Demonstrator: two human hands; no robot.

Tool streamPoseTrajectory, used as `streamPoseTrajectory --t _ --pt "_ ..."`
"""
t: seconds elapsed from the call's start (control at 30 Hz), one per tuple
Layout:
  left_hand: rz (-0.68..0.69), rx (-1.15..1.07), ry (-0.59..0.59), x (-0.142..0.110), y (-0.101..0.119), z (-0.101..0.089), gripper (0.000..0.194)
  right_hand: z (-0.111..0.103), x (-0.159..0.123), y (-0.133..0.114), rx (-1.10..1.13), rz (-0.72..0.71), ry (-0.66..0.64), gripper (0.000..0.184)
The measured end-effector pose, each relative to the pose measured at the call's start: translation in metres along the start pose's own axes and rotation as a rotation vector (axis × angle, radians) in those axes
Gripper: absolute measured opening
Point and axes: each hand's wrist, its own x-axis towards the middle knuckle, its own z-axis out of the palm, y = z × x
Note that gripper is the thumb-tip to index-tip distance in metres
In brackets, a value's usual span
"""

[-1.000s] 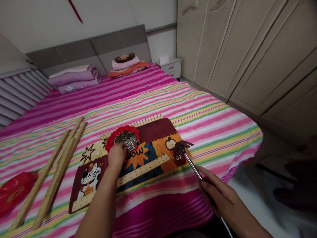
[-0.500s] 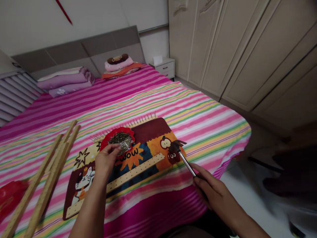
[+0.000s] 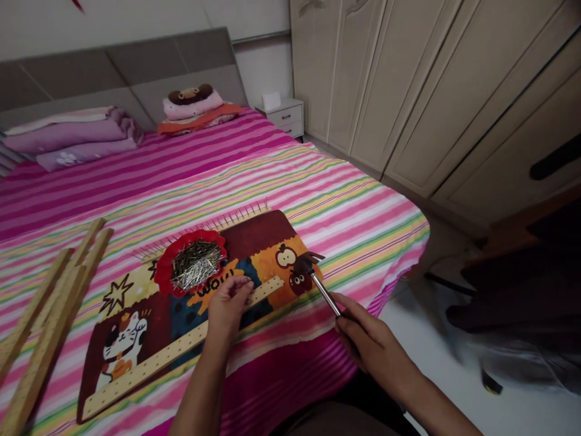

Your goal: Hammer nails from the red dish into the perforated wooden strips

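Note:
My right hand point(image 3: 374, 333) is wrapped round the dark grip of a claw hammer point(image 3: 323, 292); its head rests over or just above the right end of a printed mat point(image 3: 245, 233). My left hand point(image 3: 229, 306) is closed in a pinch above a light wooden strip point(image 3: 166, 357) dotted with small holes or marks. Whatever is between those fingertips is too small to make out. Behind that hand, a red scalloped bowl point(image 3: 163, 269) holds a heap of metal nails point(image 3: 195, 263). Along the mat's far edge lies another strip point(image 3: 242, 217) with a row of nails standing up from it.
Several wooden strips point(image 3: 59, 327) lie piled on the striped bedspread point(image 3: 345, 212) at left. Folded bedding point(image 3: 86, 136) sits by the headboard point(image 3: 149, 75). Beyond the bed are a nightstand point(image 3: 290, 115) and a wardrobe point(image 3: 363, 79). A dark piece of furniture stands at right.
My left hand has left the nails in the bowl and moved right, toward the near wooden strip. The hammer stays in my right hand. The whole view has shifted a little.

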Motion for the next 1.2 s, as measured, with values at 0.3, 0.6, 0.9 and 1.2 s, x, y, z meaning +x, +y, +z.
streamPoseTrajectory --t 0.3,0.6,0.9,1.2 --pt "0.026 0.077 0.007 0.000 -0.013 0.004 0.036 -0.002 0.002 0.007 0.020 -0.011 -0.028 0.043" --pt "0.093 0.162 0.007 0.001 -0.024 0.002 0.032 0.005 0.000 0.010 0.041 0.013 -0.071 0.042" --pt "0.225 0.475 0.030 -0.005 -0.026 0.002 0.022 0.020 -0.001 -0.007 -0.068 -0.084 -0.159 0.039" --pt "0.272 0.523 0.045 -0.005 -0.024 0.003 0.018 0.041 0.013 -0.030 -0.317 -0.239 -0.233 0.041"
